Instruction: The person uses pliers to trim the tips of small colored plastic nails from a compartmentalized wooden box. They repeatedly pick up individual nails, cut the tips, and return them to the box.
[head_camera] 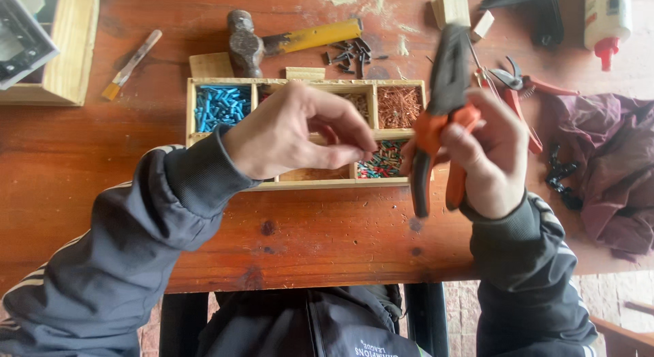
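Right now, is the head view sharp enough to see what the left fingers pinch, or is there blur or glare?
Head view: even soft light, no glare, faint shadows. The pliers in the right hand are blurred toward the nose, and the left hand is slightly soft, so whatever its fingers pinch is too small to tell. The tray and hammer on the table are sharp.

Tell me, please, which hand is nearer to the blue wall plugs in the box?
Left. The left hand hovers just right of the blue wall plugs; the right hand holds pliers farther right.
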